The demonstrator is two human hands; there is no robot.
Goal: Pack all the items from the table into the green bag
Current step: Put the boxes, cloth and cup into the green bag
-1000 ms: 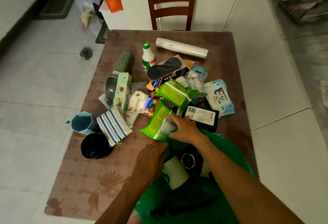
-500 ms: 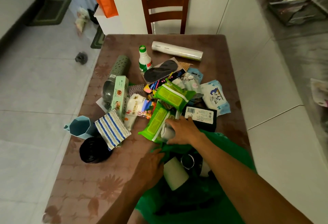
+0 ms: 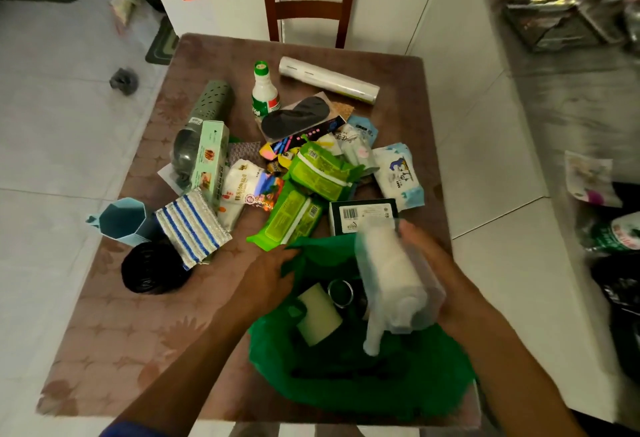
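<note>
Nearest, at the table's (image 3: 104, 332) near edge: green bag (image 3: 363, 388), mouth gaping, crumpled thin plastic, with a white roll (image 3: 318, 312) and a metal ring (image 3: 341, 292) lying inside. Left hand (image 3: 266, 280) pinching the bag's rim at its left side, fingers curled on the green film. Right hand (image 3: 433, 263) closed around a clear plastic pack (image 3: 394, 277) of white stuff, held right above the bag's mouth, tilted, blurred by motion, lower end dipping toward the opening. A second ago, lying flat on the table by the green packets under the right hand; now lifted clear and carried back over the bag. Left hand on the rim then as now.

Just beyond the bag: two green packets (image 3: 294, 218), a black box (image 3: 363, 214) with a barcode label, a blue-striped cloth (image 3: 192, 225), a black roll (image 3: 152, 268), a teal cup (image 3: 121, 218). Farther: a pale green carton (image 3: 211, 156), white snack bag (image 3: 242, 187), blue-and-white tissue pack (image 3: 398, 173). Farthest: a green-capped bottle (image 3: 265, 93), a perforated green cylinder (image 3: 214, 98), a long white roll (image 3: 329, 81), then a wooden chair (image 3: 308, 0).
</note>
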